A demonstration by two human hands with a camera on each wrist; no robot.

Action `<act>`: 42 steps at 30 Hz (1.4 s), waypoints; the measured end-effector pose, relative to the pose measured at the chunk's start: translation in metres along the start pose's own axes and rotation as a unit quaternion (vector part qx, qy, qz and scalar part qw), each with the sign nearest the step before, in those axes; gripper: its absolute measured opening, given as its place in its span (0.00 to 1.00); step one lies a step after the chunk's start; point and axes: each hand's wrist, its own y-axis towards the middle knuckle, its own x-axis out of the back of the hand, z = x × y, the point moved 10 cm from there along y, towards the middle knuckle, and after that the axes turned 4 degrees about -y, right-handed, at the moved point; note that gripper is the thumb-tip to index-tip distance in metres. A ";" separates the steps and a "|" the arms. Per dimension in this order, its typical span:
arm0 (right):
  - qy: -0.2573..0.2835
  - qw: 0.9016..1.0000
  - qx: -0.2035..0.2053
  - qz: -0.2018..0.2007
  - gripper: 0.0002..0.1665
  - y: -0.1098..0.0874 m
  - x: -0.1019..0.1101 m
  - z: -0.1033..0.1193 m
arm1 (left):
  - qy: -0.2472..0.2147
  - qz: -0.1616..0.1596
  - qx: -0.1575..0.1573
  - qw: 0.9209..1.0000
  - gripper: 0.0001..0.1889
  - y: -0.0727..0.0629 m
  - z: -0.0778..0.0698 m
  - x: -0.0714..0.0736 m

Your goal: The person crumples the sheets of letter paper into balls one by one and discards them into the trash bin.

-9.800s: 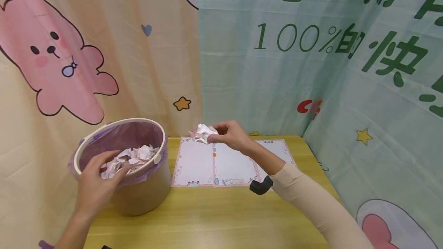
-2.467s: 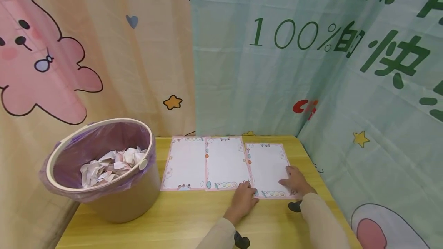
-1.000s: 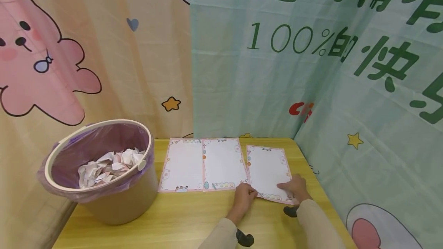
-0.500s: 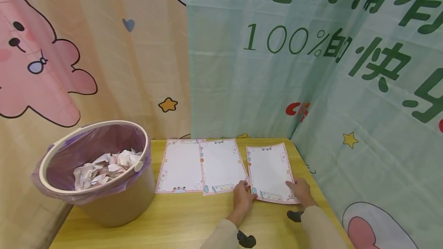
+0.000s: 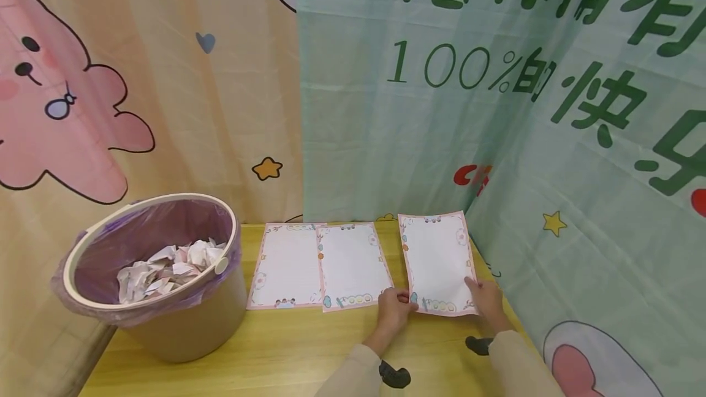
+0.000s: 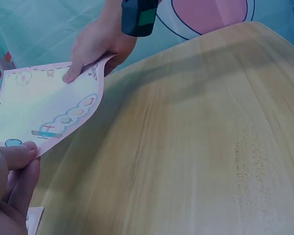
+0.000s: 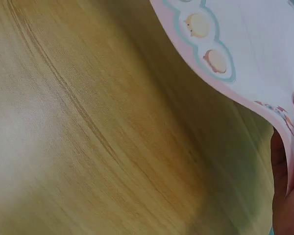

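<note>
Between both hands a sheet of paper point(image 5: 438, 256) with a pink printed border is raised off the table, bowing along its near edge. My left hand point(image 5: 394, 311) pinches its near left corner between thumb and fingers, as the left wrist view shows up close. The right hand point(image 5: 488, 304) holds the near right corner, thumb on top and fingers underneath. To the left lie two more bordered sheets, a middle sheet point(image 5: 355, 265) and a left sheet point(image 5: 288, 265), flat and slightly overlapping.
A beige bin point(image 5: 193, 329) with a purple liner stands at the left of the wooden table point(image 5: 298, 354). Crumpled paper point(image 5: 165, 268) lies inside it. Printed curtains point(image 5: 353, 109) hang behind and along the right side.
Earlier the right hand held crumpled paper by the bin, the left at its rim. Both hands then moved to the right-hand sheet, slid it away from the middle one and lifted it.
</note>
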 end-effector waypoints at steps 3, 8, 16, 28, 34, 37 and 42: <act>0.014 1.000 0.021 0.002 0.31 0.000 0.002 0.010 | -0.010 -0.002 -0.022 1.000 0.05 0.005 -0.014 0.008; 0.030 0.999 0.031 0.021 0.30 -0.007 0.001 0.025 | -0.021 -0.004 -0.038 0.999 0.03 0.011 -0.034 0.027; 0.058 0.998 0.026 0.023 0.31 -0.013 0.000 0.051 | -0.054 -0.005 0.005 0.999 0.03 0.018 -0.033 0.053; 0.108 0.988 0.095 0.060 0.24 -0.028 -0.017 0.115 | -0.087 -0.033 0.029 0.995 0.07 0.021 -0.032 0.113; 0.128 0.983 0.112 0.076 0.24 -0.037 -0.026 0.141 | -0.117 -0.034 0.036 0.992 0.10 0.017 -0.037 0.141; 0.146 0.979 0.117 0.082 0.23 -0.043 -0.031 0.150 | -0.157 -0.025 0.041 0.986 0.11 0.014 -0.038 0.150; 0.179 0.967 0.143 0.116 0.21 -0.055 -0.044 0.166 | -0.237 -0.017 0.055 0.970 0.14 0.009 -0.034 0.168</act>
